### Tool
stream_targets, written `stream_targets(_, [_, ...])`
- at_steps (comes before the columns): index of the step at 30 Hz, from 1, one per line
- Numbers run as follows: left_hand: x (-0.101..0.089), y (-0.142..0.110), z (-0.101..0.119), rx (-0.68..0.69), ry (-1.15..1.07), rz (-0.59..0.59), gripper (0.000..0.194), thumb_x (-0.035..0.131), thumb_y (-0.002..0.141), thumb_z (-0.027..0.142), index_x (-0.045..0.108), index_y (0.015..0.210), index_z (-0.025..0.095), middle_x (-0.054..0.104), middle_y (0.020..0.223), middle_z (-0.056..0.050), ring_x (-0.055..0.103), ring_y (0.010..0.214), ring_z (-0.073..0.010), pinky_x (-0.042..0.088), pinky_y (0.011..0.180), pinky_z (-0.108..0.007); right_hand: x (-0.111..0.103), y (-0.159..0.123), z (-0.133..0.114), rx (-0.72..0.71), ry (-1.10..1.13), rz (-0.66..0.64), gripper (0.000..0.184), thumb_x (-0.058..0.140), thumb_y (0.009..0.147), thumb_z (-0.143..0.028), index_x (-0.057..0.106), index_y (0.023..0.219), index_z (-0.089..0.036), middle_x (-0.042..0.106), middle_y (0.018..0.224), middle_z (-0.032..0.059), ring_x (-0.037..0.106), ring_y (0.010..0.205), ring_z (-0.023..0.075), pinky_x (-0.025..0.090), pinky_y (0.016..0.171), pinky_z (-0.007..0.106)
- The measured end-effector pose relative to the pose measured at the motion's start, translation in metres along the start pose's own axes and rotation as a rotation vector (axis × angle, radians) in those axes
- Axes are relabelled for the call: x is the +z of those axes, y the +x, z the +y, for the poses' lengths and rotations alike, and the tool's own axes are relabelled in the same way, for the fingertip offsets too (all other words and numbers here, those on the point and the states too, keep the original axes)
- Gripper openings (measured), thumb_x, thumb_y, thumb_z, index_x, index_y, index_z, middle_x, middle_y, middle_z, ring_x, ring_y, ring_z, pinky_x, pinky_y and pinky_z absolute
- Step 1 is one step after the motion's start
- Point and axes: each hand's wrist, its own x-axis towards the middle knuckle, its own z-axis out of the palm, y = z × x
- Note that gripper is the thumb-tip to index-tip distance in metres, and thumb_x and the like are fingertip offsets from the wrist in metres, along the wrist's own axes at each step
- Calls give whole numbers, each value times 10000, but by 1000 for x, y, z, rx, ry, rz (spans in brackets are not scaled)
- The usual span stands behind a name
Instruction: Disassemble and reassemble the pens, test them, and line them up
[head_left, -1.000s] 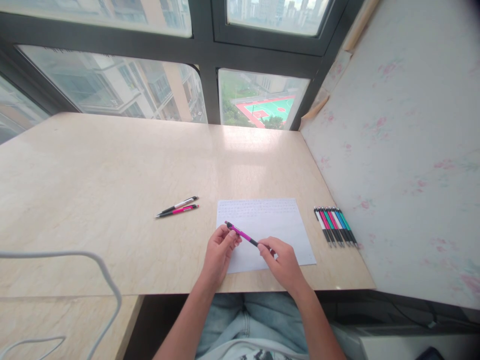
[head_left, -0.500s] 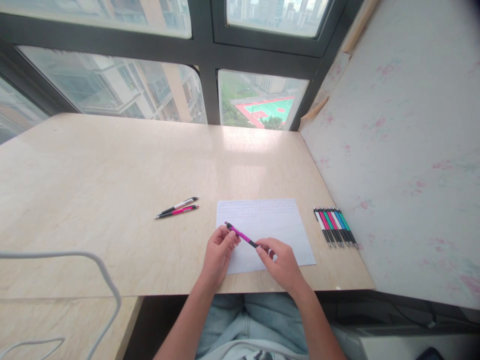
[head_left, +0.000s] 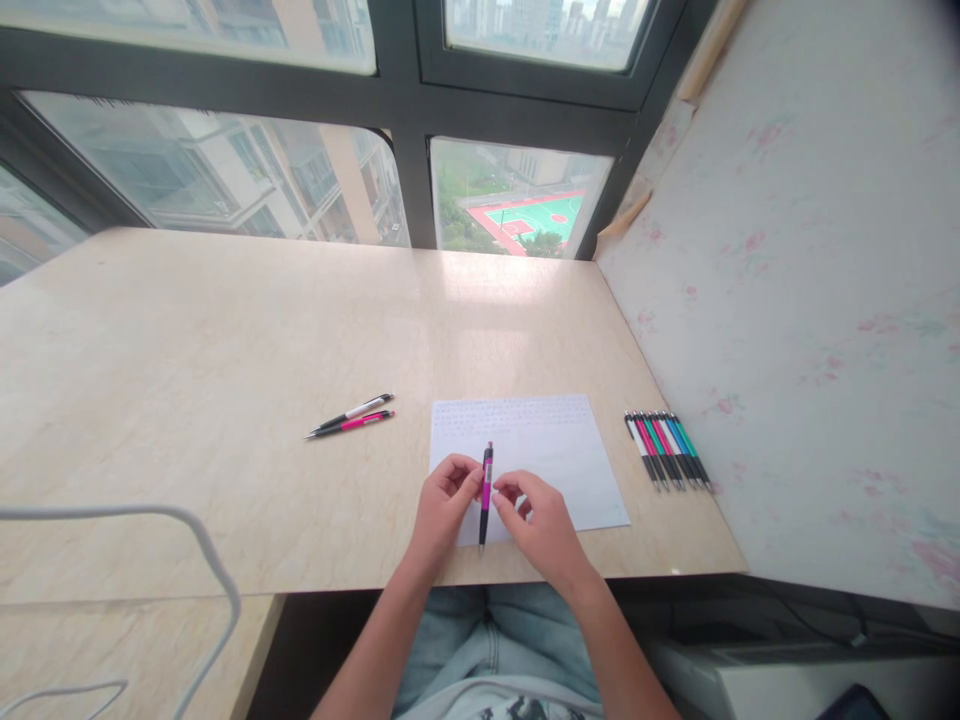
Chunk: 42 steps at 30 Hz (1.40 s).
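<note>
A purple mechanical pencil or pen (head_left: 486,490) with black ends stands nearly lengthwise before me, its pointed end toward the near table edge. My left hand (head_left: 448,505) pinches its barrel between thumb and fingers. Just to the right of the barrel is my right hand (head_left: 541,520), fingers curled and thumb and forefinger slightly apart; whether a fingertip touches the barrel is hard to tell. Beneath both hands lies a white sheet of paper (head_left: 570,460) with rows of small handwriting along its top.
Two similar pens, one white (head_left: 364,408) and one pink (head_left: 367,420), lie to the left. A row of several coloured pens (head_left: 664,450) is lined up at the right, near the wall (head_left: 810,300). A grey cable (head_left: 202,535) curves over the left front. Windows close off the back.
The purple pen has swung from a slant to nearly lengthwise, point toward me. My right hand has come off its point end and moved left beside the barrel.
</note>
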Motion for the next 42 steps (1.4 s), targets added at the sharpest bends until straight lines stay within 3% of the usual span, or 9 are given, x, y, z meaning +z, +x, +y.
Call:
stream_targets(11, [-3,2,-5,-30,-117,21,176,765,757,305,663,831,182,658,796,-30,605,748,-166,459,699,-272,12,0,0,97,127,-36,274,573,842,-203,582,1115,-219,695,806,16,679,673,156,543,563,240])
stream_targets(14, [-2,2,-3,-37,-99,4,163,757,763,302,670,825,180,668,800,-39,613,739,-166,455,696,-278,-14,2,17,127,55,75,196,588,844,-267,637,1019,-194,713,864,59,687,687,177,554,587,276])
stream_targets(17, [-1,2,-2,-35,-81,6,145,738,779,306,675,813,181,666,787,-41,605,726,-160,442,676,-273,-58,1,44,203,-71,240,210,603,840,-358,663,925,-175,711,808,80,679,715,217,554,596,319])
stream_targets(21, [-1,2,-2,-38,-90,2,136,722,794,305,675,816,180,662,800,-44,595,729,-159,435,674,-271,-115,-6,81,304,-217,383,313,637,805,-418,693,971,-160,722,875,95,668,777,239,551,705,383])
stream_targets(24, [-2,2,-3,-33,-87,-9,123,699,817,298,668,829,179,662,824,-48,591,745,-159,433,683,-268,-135,-9,96,387,-100,417,417,630,806,-463,680,1064,-139,717,888,105,661,734,235,546,615,359])
stream_targets(29, [-2,1,-4,-37,-100,-6,118,693,823,294,663,836,181,660,841,-48,589,751,-157,433,695,-270,-130,-5,92,342,193,486,522,716,752,-451,598,1156,-144,674,989,109,680,756,213,568,598,314])
stream_targets(34, [-2,2,-5,-43,-106,-10,122,687,830,299,660,837,180,658,843,-44,584,754,-154,431,700,-266,-121,-2,73,261,365,530,874,743,755,-368,265,1478,-259,642,947,29,689,738,182,591,622,311])
stream_targets(39, [-3,2,-6,-48,-105,-15,119,672,845,295,657,854,177,655,848,-41,582,763,-147,431,705,-260,-119,-2,67,216,381,540,864,759,744,-357,303,1474,-283,640,931,11,692,721,171,597,651,323])
stream_targets(42, [-3,2,-6,-50,-110,-15,121,671,844,296,660,857,176,658,849,-42,582,762,-145,434,702,-258,-125,-3,73,218,341,562,925,754,749,-370,232,1508,-292,637,953,11,682,722,167,592,663,329])
